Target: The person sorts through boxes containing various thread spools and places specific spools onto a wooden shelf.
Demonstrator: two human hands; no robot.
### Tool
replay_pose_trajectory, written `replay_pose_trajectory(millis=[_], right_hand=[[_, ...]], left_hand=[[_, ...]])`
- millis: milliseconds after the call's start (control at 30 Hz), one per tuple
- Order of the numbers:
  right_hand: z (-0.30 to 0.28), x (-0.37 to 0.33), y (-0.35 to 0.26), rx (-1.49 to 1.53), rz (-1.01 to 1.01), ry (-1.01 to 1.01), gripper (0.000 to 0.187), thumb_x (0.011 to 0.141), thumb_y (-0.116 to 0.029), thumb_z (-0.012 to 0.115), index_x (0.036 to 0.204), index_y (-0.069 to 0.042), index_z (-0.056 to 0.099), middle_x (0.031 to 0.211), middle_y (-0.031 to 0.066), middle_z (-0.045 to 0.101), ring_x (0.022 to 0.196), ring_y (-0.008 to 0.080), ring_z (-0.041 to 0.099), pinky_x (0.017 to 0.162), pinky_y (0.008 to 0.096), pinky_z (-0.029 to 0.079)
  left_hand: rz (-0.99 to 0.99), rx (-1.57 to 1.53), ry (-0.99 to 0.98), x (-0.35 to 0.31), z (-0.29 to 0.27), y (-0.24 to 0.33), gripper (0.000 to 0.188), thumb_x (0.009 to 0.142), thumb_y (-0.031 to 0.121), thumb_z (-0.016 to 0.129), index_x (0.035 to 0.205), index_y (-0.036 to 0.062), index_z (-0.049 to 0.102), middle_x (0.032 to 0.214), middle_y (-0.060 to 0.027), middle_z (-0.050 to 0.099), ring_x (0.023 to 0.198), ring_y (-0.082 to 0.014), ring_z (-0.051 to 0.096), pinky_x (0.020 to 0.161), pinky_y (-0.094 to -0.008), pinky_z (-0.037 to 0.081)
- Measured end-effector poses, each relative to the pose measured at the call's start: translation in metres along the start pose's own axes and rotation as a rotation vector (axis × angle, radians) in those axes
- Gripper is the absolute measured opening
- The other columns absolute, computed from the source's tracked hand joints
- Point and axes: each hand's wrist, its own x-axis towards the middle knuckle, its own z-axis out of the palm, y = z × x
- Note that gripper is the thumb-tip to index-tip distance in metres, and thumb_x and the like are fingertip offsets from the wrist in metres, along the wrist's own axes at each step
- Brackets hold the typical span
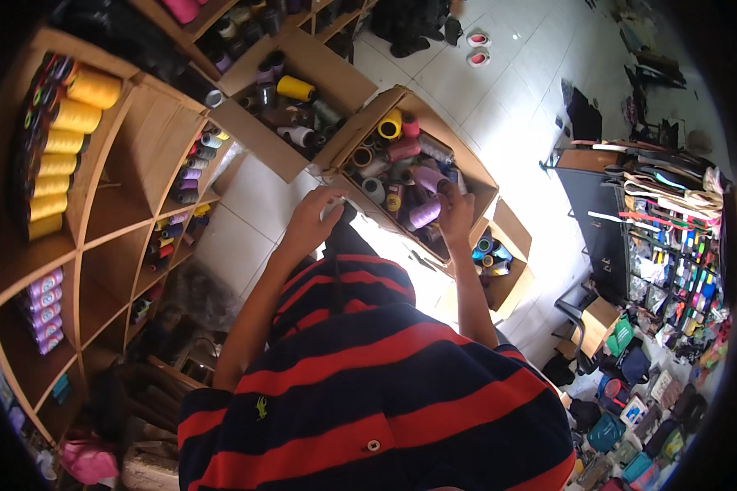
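Note:
A cardboard box full of thread spools sits on the floor in front of me. My right hand reaches over its right side, fingers closed round the end of a lilac thread spool. Just below that lies another lilac spool among the pile. A yellow spool, a pink spool and a grey spool are in the same box. By the box's near left corner is my left hand, bent, with a gap between thumb and fingers and no spool visible in it.
A second open box of spools stands at the far left, and a smaller box to the right. Wooden shelving with yellow cones and lilac spools rises on my left. A crowded rack stands right.

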Motion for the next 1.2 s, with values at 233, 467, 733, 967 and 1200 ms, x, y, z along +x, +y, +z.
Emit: replay_pose_trajectory(millis=[233,467,733,967,1200], right_hand=[[-0.078,-0.005,-0.127,0.326,-0.505,-0.103,0.018,0.082,-0.006,0.064,0.099,-0.005,0.062,0.081,0.0125,0.06,0.084,0.0296,0.053,0.076,0.0375,0.043],[-0.112,-0.029,-0.287,0.666,-0.716,-0.431,0.025,0.084,-0.003,0.062,0.108,-0.006,0.06,0.086,0.0074,0.058,0.084,0.0194,0.055,0.075,0.0306,0.044],[-0.098,-0.087,-0.447,1.028,-0.907,-0.556,0.03,0.083,-0.004,0.067,0.112,-0.005,0.059,0.089,0.0006,0.062,0.082,0.0075,0.056,0.07,0.0211,0.045],[-0.092,-0.179,-0.572,1.101,-1.261,-0.849,0.032,0.08,0.001,0.071,0.109,-0.002,0.059,0.094,0.0048,0.067,0.081,0.0049,0.06,0.058,0.0158,0.045],[-0.094,-0.266,-0.654,1.114,-1.656,-0.887,0.037,0.071,-0.006,0.08,0.104,-0.004,0.061,0.101,0.0042,0.054,0.085,0.0117,0.066,0.054,0.0182,0.048]], left_hand=[[0.314,0.025,0.138,-0.015,-0.038,0.029,0.042,0.079,0.016,0.07,0.117,0.0063,0.056,0.113,-0.0132,0.059,0.108,-0.028,0.055,0.092,-0.0356,0.044],[0.076,-0.338,0.062,-0.057,-0.128,0.062,0.054,0.072,0.023,0.078,0.117,0.0027,0.056,0.099,-0.0088,0.066,0.091,-0.0222,0.064,0.083,-0.0339,0.05],[0.198,-0.909,0.241,-0.194,-0.224,0.036,0.048,0.07,0.028,0.073,0.108,0.0049,0.056,0.11,-0.009,0.06,0.1,-0.0186,0.059,0.089,-0.0361,0.046],[0.422,-1.05,0.245,-0.333,-0.28,0.054,0.054,0.061,0.038,0.078,0.097,0.0053,0.056,0.108,-0.0125,0.059,0.101,-0.0257,0.059,0.094,-0.0382,0.044],[0.416,-0.853,0.649,-0.447,-0.29,0.038,0.054,0.056,0.037,0.078,0.093,0.0041,0.056,0.09,-0.0058,0.055,0.088,-0.0201,0.055,0.081,-0.0328,0.042]])
